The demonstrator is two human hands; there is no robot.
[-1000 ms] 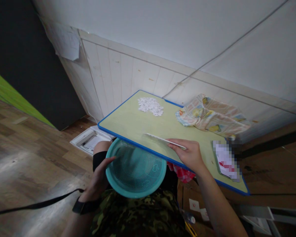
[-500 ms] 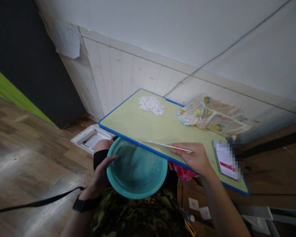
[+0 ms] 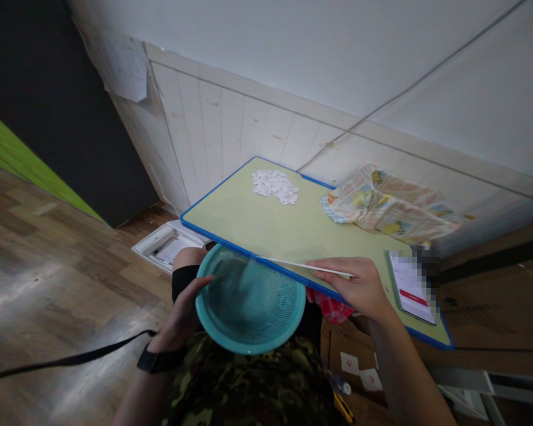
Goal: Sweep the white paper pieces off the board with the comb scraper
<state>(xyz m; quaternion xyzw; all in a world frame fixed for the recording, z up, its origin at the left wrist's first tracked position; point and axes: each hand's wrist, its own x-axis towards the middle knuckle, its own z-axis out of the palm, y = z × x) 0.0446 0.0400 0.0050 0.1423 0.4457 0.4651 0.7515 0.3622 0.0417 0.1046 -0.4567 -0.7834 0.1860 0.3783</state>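
My left hand (image 3: 182, 316) grips the left rim of a teal mesh basket (image 3: 251, 307), held in my lap just below the near edge of a small yellow-green table with a blue rim (image 3: 231, 236). My right hand (image 3: 359, 287) pinches a thin white flat card (image 3: 302, 266), held nearly edge-on at the table's near edge, right above the basket. A heap of small white paper pieces (image 3: 276, 186) lies at the table's far side, well away from both hands.
A crumpled patterned cloth (image 3: 388, 207) lies on the table's far right against the white panelled wall. A phone (image 3: 411, 287) rests by my right wrist. A white tray (image 3: 166, 248) sits on the wooden floor, left of the table. Cardboard boxes stand under the table.
My right hand has drawn the white card toward me, from over the table top to its near edge above the basket. The left hand keeps hold of the basket.
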